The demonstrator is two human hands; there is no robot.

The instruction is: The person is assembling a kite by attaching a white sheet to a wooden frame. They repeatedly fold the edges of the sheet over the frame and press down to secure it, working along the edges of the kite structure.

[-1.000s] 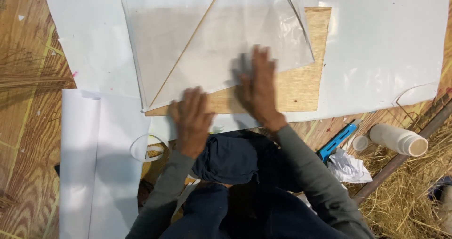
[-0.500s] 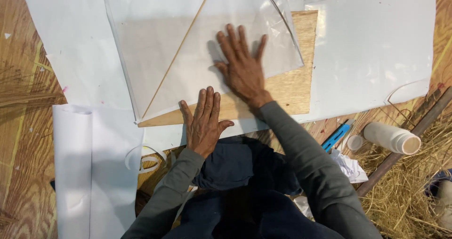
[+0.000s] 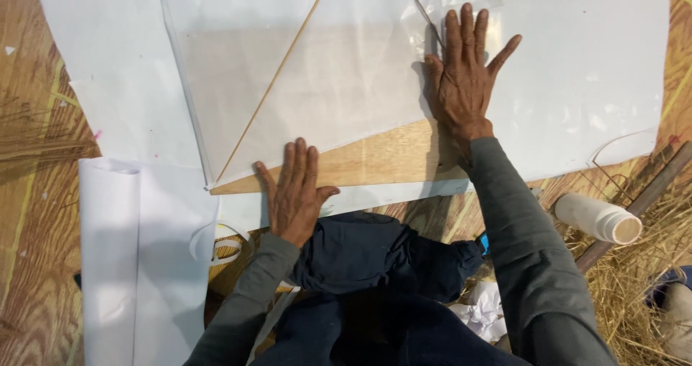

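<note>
A translucent white kite sheet (image 3: 339,85) lies flat over a wooden board (image 3: 389,157), with a thin bamboo stick (image 3: 277,81) running diagonally across it. My left hand (image 3: 295,193) presses flat on the sheet's lower edge and the board, fingers together. My right hand (image 3: 465,81) lies flat with fingers spread on the sheet's right edge, beside a thin curved bamboo strip (image 3: 422,9). Neither hand holds anything.
Large white paper sheets (image 3: 591,70) cover the wooden floor (image 3: 32,214). A rolled white paper (image 3: 108,265) lies at left. A white cylindrical roll (image 3: 598,218), a dark rod (image 3: 641,200), straw (image 3: 634,294) and crumpled paper (image 3: 483,312) sit at right. My dark trouser knees (image 3: 375,254) are below.
My right hand has slid up and to the right along the sheet's edge. My left hand has stayed pressed near the sheet's lower corner. The camera view has shifted slightly.
</note>
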